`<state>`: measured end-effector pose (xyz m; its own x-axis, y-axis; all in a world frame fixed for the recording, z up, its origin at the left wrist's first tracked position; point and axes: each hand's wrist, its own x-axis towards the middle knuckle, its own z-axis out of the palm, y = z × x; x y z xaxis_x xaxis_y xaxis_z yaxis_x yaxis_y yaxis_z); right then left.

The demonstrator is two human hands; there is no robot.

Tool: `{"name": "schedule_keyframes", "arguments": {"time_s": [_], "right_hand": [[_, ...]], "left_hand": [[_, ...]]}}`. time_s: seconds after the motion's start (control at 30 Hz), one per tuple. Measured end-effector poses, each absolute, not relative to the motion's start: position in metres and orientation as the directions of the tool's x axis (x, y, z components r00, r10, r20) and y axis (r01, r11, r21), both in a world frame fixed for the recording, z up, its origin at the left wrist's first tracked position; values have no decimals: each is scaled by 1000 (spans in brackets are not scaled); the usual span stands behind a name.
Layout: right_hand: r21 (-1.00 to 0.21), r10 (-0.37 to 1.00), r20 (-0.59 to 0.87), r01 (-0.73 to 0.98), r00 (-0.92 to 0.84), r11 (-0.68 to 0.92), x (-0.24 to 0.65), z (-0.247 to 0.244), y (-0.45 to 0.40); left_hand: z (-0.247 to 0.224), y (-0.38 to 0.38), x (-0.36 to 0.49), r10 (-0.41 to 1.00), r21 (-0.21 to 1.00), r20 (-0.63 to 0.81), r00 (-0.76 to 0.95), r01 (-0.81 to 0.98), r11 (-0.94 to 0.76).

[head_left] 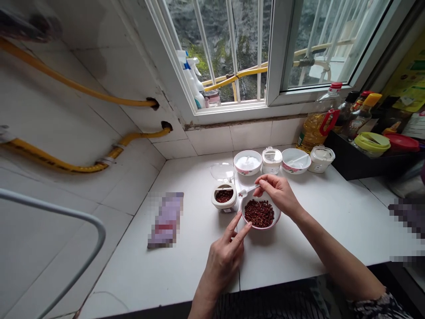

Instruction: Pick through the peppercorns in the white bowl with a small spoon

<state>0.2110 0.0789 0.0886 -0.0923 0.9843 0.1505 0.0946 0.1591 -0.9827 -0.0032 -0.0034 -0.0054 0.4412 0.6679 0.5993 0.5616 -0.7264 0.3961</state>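
A small white spoon (245, 192) is pinched in my right hand (278, 191), above the far left rim of a bowl. A few dark red bits lie on the spoon. The white bowl (278, 218) holds many small dark red grains (259, 213), which look like Sichuan peppercorns. My left hand (229, 248) rests at the bowl's near left side, index and middle fingers stretched out to its rim. Just left of the bowl stands a cream seasoning jar (224, 204), its clear lid (222, 172) flipped up. More of the same grains are inside it.
Behind stand a bowl of white powder (247, 172), a lidded jar (271, 164), a bowl with a white spoon (296, 167) and another lidded jar (320, 165). An oil bottle (314, 128) and black bottle rack (352, 161) are at right. A blurred purple packet (168, 221) lies left.
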Motion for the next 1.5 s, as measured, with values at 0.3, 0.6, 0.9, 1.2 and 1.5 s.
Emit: {"name": "schedule_keyframes", "arguments": {"time_s": [0.3,0.6,0.9,1.2,1.5], "right_hand": [[-613,749,552,430,-367,663,181,81,71],[-823,914,394,406,-94,397,233,92,68],[-739,921,252,556,-296,381,233,73,72],[-969,987,30,237,-157,67,237,78,71],[-995,987,-21,98,-162,-5,234,81,72]], "left_hand": [[-6,-3,-3,669,396,593,447,562,-726],[-3,-5,-3,685,421,577,445,557,-716],[-5,-4,-4,678,417,585,445,552,-722],[-5,-4,-4,673,417,593,443,546,-727],[-5,-5,-5,674,417,589,446,547,-726]]}}
